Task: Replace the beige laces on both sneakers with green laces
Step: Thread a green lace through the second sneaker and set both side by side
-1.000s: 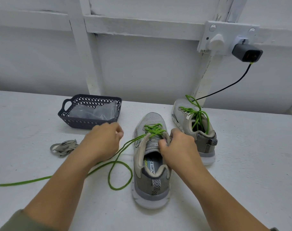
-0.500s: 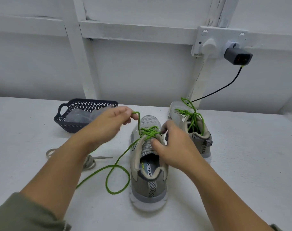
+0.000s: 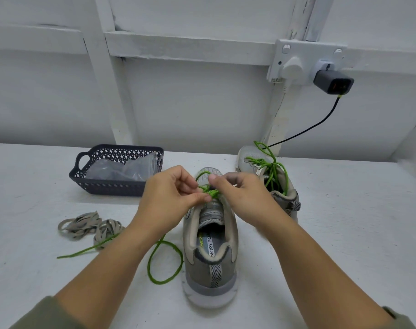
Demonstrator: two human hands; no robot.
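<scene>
The wall [image 3: 202, 103] was white and panelled, and the table [image 3: 344, 233] below it was white. The near sneaker [image 3: 210, 264] stood at centre on the table, heel toward the camera. A dark basket [image 3: 112, 188] sat behind and to the left, holding a clear bag [image 3: 124, 168]. The far sneaker [image 3: 245, 154] stood behind and to the right of the near one, already threaded with a green lace [image 3: 272, 167] whose ends lay loose over its opening.

Both hands met over the upper eyelets of the near sneaker. The left hand [image 3: 169, 200] pinched that shoe's green lace [image 3: 211, 192] between thumb and curled fingers. The right hand [image 3: 240, 195] pinched at the same spot, thumb tip against forefinger, probably on the other strand of that lace; the fingers hid the exact hold.

From there the lace ran down under the left wrist, formed a loop on the table just left of the heel, and trailed off left. The beige laces [image 3: 83, 224] lay bunched on the table left of the left forearm, with the green tail crossing their near edge. A dark charger [image 3: 333, 83] sat in the wall socket [image 3: 304, 60].
</scene>
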